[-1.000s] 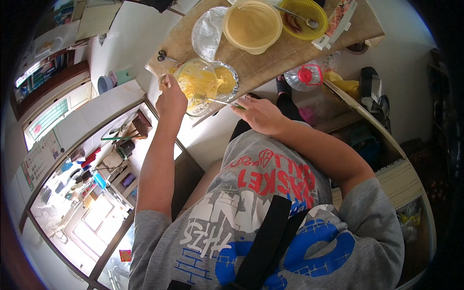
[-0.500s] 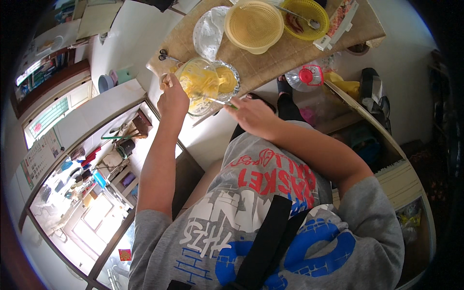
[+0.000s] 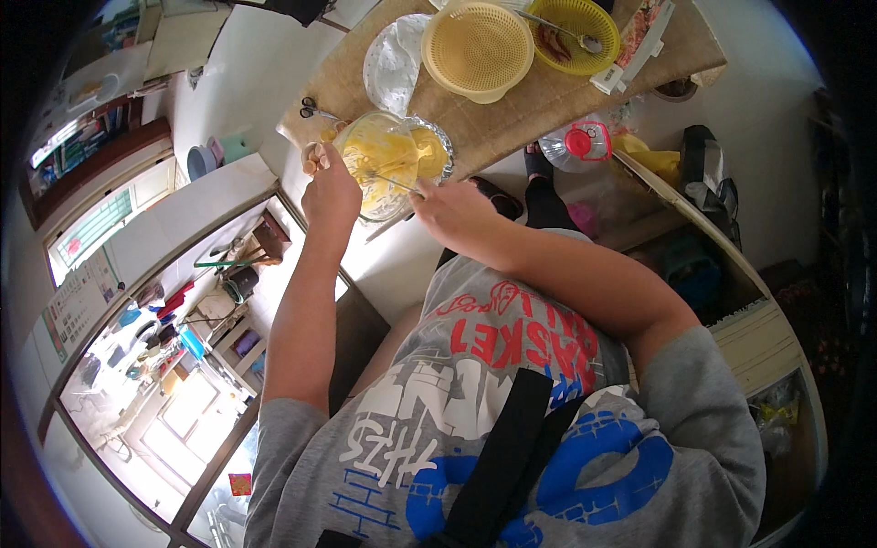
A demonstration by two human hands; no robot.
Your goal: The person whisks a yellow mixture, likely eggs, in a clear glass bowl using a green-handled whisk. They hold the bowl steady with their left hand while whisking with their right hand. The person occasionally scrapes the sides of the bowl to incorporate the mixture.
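Glass bowl (image 3: 395,164): clear, holding bright yellow mixture, at the near edge of the table.
Table (image 3: 512,119): tan, fine woven-looking texture.
Colander (image 3: 478,47): pale yellow, fine grid of holes, toward the far edge.
Basket (image 3: 575,32): brighter yellow, mesh pattern, reddish-brown pieces inside, near the far right corner.
Plastic bag (image 3: 393,62): translucent white, left of the colander.
Scissors (image 3: 318,111): dark handles, at the left edge.
Bottle (image 3: 575,146): clear, red cap, just off the right edge.
T-shirt (image 3: 484,411): grey, printed with red, white and blue lettering and a white brick pattern.
Strap (image 3: 502,457): black, plain.
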